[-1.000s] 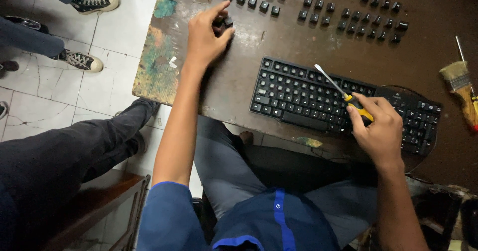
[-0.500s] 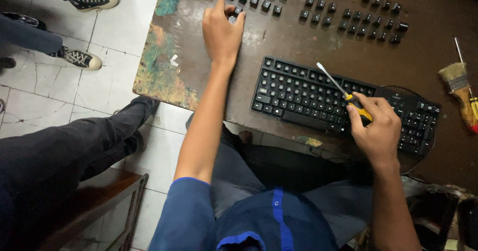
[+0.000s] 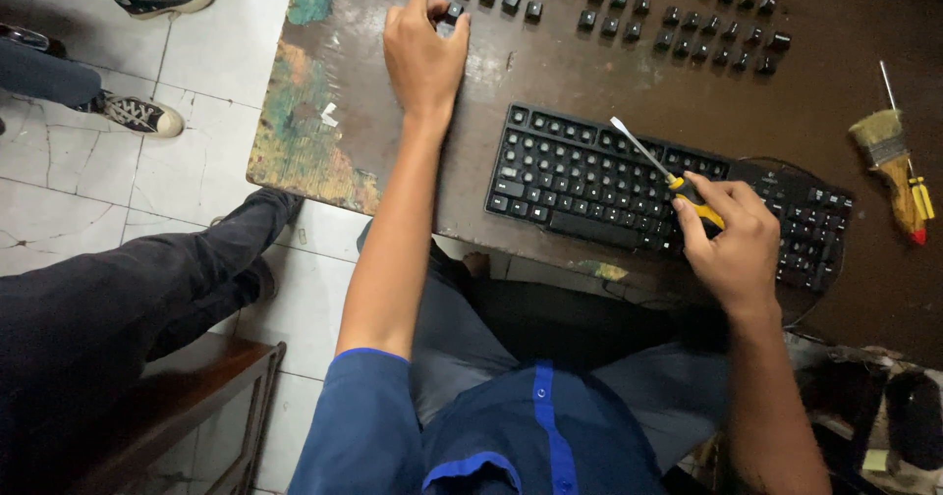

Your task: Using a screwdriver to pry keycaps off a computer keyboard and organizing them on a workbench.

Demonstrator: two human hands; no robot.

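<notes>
since a moment ago left hand (image 3: 424,48) spread flat by loose keycaps (image 3: 678,19) beyond keyboard (image 3: 629,186), mostly still capped; right hand (image 3: 729,245) grips screwdriver (image 3: 668,176).

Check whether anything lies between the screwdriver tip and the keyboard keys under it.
Nothing visible does. The right hand holds the screwdriver slanted over the black keyboard, its tip above the top rows with only bare keys beneath.

right hand (image 3: 732,249) grips screwdriver (image 3: 678,183) — over keyboard (image 3: 589,176)
</notes>
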